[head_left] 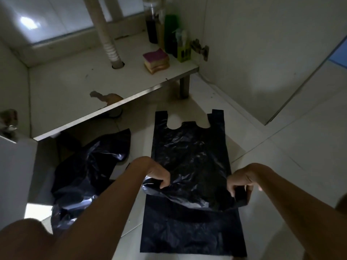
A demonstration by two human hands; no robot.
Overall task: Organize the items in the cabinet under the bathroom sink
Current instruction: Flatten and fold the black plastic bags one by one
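Both hands — left hand [159, 177], right hand [239, 182] — pinch a flat black plastic bag [191, 152] mid-fold; crumpled black bag [90, 166] at left remains.

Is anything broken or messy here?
Yes. The shelf has a brown chipped patch at its front edge, where the white coating is gone. A crumpled bag lies on the floor beside the flat bag.

One head-worn view, looking forward and down from close above the tiled floor [281, 156], facing into the open cabinet [65, 81].
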